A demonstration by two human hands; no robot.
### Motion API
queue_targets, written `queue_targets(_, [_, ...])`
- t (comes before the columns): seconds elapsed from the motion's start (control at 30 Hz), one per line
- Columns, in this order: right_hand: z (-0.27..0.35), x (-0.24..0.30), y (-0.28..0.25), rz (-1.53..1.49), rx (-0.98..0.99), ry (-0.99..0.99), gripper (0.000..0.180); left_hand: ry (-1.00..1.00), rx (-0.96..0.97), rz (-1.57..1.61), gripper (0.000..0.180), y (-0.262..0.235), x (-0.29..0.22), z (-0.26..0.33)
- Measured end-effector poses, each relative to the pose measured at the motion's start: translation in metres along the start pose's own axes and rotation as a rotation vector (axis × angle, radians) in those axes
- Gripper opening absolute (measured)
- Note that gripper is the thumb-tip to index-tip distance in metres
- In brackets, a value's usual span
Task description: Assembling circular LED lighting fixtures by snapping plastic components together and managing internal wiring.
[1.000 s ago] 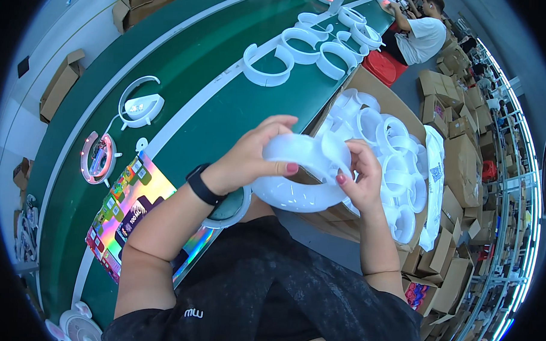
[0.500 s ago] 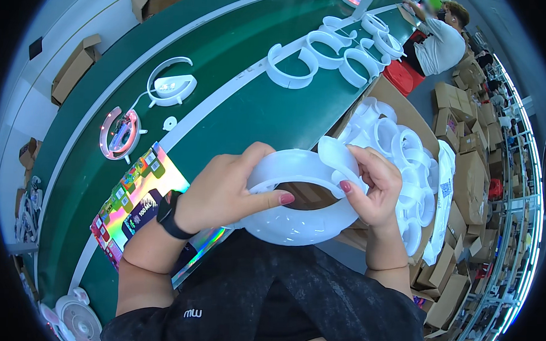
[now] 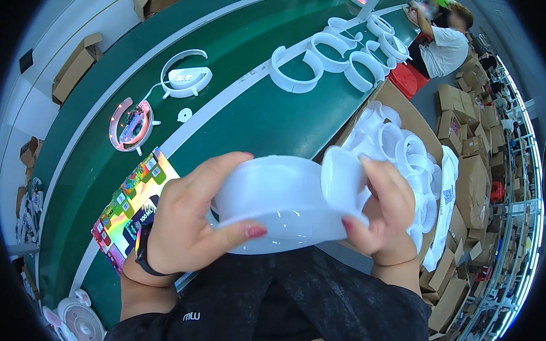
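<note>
Between both hands I hold a white translucent plastic ring, in front of my chest, its broad outer band turned up toward me. My left hand grips its left side, thumb on the near face and fingers over the far edge. My right hand pinches the right side by an upturned curved end, the thumb low on the rim. To the right, an open cardboard box contains many similar white rings. More open white rings stand on the green table beyond my hands.
On the green table lie a half-open white round device, a matching part with exposed wires and red lights, and a small white disc. A shiny colourful printed sheet lies left. A co-worker sits far right near a red stool.
Both hands have tilted the ring, so its central opening no longer shows and its outer band faces me. My left hand has shifted slightly left and down. On the table, the parts have moved slightly right in view.
</note>
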State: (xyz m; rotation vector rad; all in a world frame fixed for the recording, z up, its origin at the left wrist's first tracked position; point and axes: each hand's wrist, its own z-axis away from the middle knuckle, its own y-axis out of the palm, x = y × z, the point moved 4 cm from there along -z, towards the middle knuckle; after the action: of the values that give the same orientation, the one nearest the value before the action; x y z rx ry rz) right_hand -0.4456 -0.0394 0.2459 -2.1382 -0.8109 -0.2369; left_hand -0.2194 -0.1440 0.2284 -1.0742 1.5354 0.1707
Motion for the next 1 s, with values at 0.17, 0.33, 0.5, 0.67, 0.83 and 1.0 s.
queue_targets(0.17, [-0.007, -0.061, 0.014, -0.280, -0.117, 0.388, 0.060, 0.146, -0.095, -0.128, 0.067, 0.009, 0.002, -0.009])
queue_targets(0.33, [0.000, -0.044, 0.023, -0.170, -0.255, 0.059, 0.054, -0.187, -0.143, 0.393, 0.054, 0.006, 0.034, -0.016])
queue_targets(0.5, [0.003, -0.064, 0.054, -0.426, -0.108, 0.401, 0.049, -0.132, -0.226, 0.198, 0.047, 0.034, 0.062, -0.001])
queue_targets(0.67, [0.024, -0.040, 0.072, -0.161, -0.312, 0.157, 0.045, -0.394, -0.327, 0.831, 0.034, 0.045, 0.102, 0.008])
queue_targets(0.83, [0.047, -0.079, 0.081, -0.357, -0.287, 0.471, 0.037, -0.376, -0.323, 0.059, 0.036, 0.023, 0.090, 0.043])
queue_targets(1.0, [0.033, -0.131, 0.006, -0.248, -0.732, 0.504, 0.029, -0.129, -0.665, -0.071, 0.047, -0.035, 0.065, 0.054])
